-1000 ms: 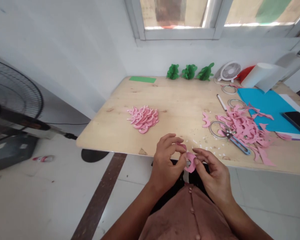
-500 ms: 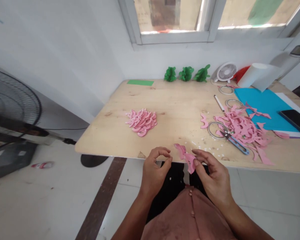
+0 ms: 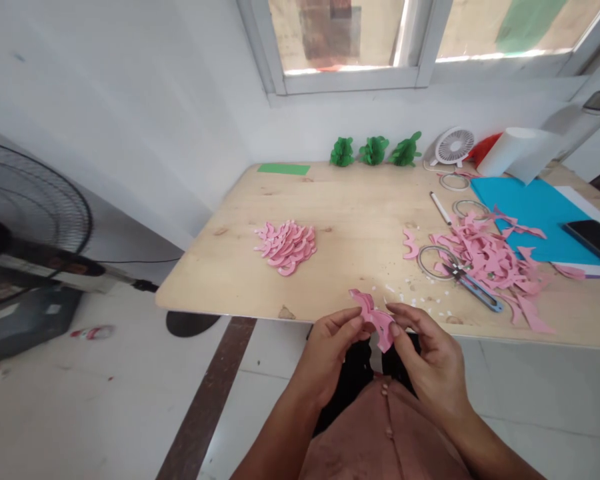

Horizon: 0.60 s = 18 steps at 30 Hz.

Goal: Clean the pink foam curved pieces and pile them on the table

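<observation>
Over the table's front edge, a small stack of pink paper cutouts (image 3: 376, 320) with curved, scalloped edges is held between both hands. My right hand (image 3: 433, 353) pinches its right end between thumb and fingers. At the left end, my left hand (image 3: 333, 350) closes thumb and fingertips on the paper. A heap of curved pink cutouts (image 3: 287, 245) lies on the table to the left. One more pink cutout (image 3: 409, 245) sits apart, right of the middle. Blue-handled thread snips (image 3: 475, 288) rest at the right beside a pile of pink paper scraps (image 3: 495, 253).
On the wooden table (image 3: 220, 267), tiny white paper bits lie near the front. Metal rings (image 3: 433, 263), a pen (image 3: 441, 208), blue sheets (image 3: 523, 220) and a phone (image 3: 595, 241) are at the right. Green paper ornaments (image 3: 374, 151) and a small fan (image 3: 453, 145) stand along the back.
My left hand has moved right and closed on the left part of the pink paper stack. My right hand keeps its pinch. The view has shifted slightly.
</observation>
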{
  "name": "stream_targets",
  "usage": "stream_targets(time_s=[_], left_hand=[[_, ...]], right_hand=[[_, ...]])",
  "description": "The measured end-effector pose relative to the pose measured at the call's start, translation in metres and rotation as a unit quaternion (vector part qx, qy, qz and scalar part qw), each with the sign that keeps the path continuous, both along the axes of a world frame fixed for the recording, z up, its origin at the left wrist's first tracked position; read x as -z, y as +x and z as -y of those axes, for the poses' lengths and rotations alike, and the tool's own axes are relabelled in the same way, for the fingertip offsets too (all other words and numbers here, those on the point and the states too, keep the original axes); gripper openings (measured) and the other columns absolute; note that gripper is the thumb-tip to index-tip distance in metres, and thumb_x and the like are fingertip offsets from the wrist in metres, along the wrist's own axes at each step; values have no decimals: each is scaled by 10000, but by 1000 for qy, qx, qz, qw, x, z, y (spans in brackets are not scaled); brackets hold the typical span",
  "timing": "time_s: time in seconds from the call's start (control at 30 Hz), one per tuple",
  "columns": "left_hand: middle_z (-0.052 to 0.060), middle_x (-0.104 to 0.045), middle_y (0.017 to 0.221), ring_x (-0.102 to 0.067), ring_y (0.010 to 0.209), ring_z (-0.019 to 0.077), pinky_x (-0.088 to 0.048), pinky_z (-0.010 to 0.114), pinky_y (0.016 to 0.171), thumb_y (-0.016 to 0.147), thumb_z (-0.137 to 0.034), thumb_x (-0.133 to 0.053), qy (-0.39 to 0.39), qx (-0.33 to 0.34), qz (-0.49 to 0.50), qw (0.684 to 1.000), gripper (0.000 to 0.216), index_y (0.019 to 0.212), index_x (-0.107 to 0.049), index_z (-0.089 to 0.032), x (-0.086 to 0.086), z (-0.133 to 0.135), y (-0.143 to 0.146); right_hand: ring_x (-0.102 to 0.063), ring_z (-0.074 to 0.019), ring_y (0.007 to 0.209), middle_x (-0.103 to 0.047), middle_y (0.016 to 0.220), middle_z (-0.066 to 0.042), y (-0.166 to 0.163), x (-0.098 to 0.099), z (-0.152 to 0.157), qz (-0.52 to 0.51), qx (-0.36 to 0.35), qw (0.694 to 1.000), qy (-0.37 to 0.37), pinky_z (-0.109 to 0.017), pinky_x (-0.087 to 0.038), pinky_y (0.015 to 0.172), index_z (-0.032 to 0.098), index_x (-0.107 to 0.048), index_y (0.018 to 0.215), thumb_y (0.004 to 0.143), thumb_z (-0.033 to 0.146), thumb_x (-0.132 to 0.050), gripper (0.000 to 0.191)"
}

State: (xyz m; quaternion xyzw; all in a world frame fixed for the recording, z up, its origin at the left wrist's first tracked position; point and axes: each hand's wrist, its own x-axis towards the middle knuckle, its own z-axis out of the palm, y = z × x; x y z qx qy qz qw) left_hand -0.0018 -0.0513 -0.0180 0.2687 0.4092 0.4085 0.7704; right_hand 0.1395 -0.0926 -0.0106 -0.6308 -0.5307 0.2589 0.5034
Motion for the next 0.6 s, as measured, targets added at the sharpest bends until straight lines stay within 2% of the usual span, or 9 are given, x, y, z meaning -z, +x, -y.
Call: stream_targets(time_s=[0.17,0.33,0.6], left_hand=[[68,-695,797,-632,759,165,-465,313,793,693,-216,-737,-38,-18,93,995,146,793,-675,-129,-3,1,6],[40,-681,743,-622,702,144,-468,276,735,662,-193,-753,-57,-39,102,992,133,727,-651,-136,-6,0,7],[23,-660,722,-600,693,119,-457,250,726,699,-163,-722,-52,-58,105,991,88,738,-648,-137,-7,2,9]], right_hand=[[-693,-198,812,-729,906,-53,0,0,0,1,-3,1000,-4,-318,-563,749,215,-651,994,817,231,-563,198],[-685,-179,799,-728,884,-38,0,-3,0,14,-25,1000,-2,-284,-555,740,213,-657,967,821,222,-554,180],[-675,-175,847,-720,920,-42,0,-5,0,31,-40,999,4,-282,-533,786,210,-650,988,845,228,-534,185]])
